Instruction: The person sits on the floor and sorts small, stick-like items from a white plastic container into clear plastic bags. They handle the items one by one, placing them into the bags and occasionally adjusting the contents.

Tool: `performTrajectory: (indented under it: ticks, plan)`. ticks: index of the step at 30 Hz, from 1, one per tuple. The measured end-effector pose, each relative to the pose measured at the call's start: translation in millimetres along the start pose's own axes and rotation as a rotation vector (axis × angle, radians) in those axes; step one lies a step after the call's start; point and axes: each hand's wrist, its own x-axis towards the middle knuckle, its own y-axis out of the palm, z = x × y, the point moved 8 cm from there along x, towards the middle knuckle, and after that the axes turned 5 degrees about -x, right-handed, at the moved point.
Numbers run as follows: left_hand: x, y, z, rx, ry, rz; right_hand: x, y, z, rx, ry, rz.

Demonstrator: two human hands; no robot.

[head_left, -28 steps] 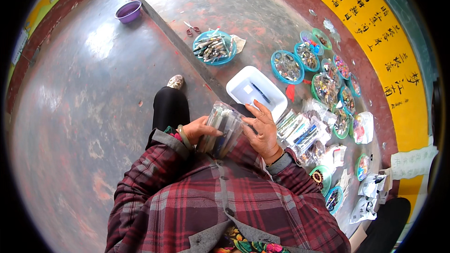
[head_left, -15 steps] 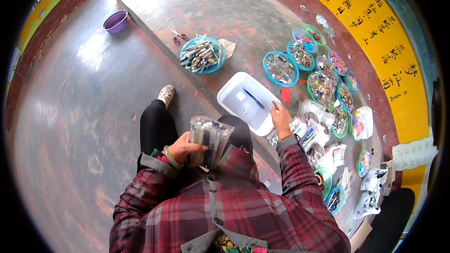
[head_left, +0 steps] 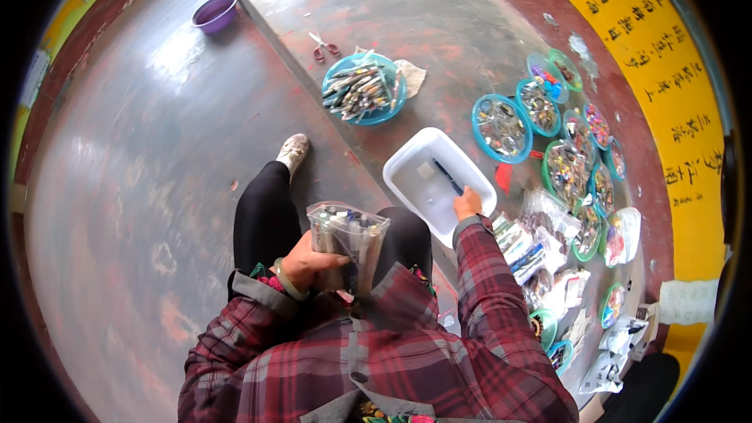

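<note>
One clear plastic bag (head_left: 362, 262) packed with pens (head_left: 354, 229) is held just in front of the checked jacket (head_left: 298, 368), its mouth toward 12 o'clock. The left hand (head_left: 309, 262) is clamped around its left side, thumb across the front.

With the bag as clock centre, a white tub (head_left: 413, 186) sits on the floor (head_left: 157, 219) at 2 o'clock. Inside lies a dark pen (head_left: 448, 175), far end toward 11 o'clock. The right hand (head_left: 468, 202) is at the tub's 4 o'clock side, by the pen's near end; whether its fingers grip the pen, I cannot tell.

Farther out, at 12 o'clock, stands a blue basket (head_left: 384, 116) heaped with pens, a pale cloth (head_left: 413, 77) at its 3 o'clock side and red-handled scissors (head_left: 323, 51) near its 11 o'clock side. Clear packets (head_left: 525, 249) lie at 3 o'clock. Past the tub, toward 2 o'clock, a blue-rimmed basket (head_left: 513, 157) holds small mixed items. A purple basin (head_left: 217, 27) sits well apart at 11 o'clock.
</note>
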Motion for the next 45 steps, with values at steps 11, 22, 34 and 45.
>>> performTrajectory:
  ticks: [11, 22, 34, 45]
  plan:
    - [3.3, 5.8, 13.7, 0.028, -0.146, 0.018, -38.6, -35.9, 20.7, 0.409, -0.029, -0.148]
    - [-0.8, 19.8, 21.9, 0.151, -0.158, 0.099, -134.0, -211.8, 44.8, 1.729, -0.021, -0.191]
    - [-8.0, 27.4, 35.1, 0.135, -0.193, 0.154, -187.8, -278.4, 113.6, 1.714, -0.223, -0.049]
    - [-14.8, 25.1, 39.7, 0.153, -0.241, 0.232, -186.7, -275.8, 145.0, 1.646, -0.255, 0.16]
